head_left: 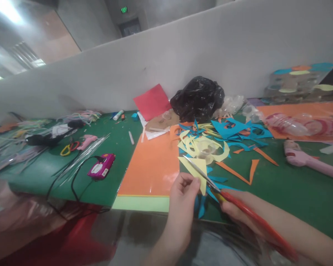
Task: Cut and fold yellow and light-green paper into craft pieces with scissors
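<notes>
Box of magenta plastic sits at abt 9 o'clock from the cut, on the green-topped table; leave it be. Nearer, also toward 9, lies a flat orange rectangular sheet. L hand, at abt 7, has thumb & fingertips pinched on the small triangular pale-yellow paper piece, held up near the table's front edge. Keep that pinch firm but don't crease it; thumb looks v. close to the steel, so best shift it off the blade line. For curves, turn the paper w/ L rather than swinging the blades. Red-handled steel scissors point in from 4, one blade across the paper, tip toward 11; can't tell how wide they're parted. R hand, at 4, is wrapped round the handles: long, even strokes. Loose blue paper scraps at 1–2; keep 'em out of the blades. Far R, at 3, pink pistol-shaped plastic tool, prob. a glue gun.
</notes>
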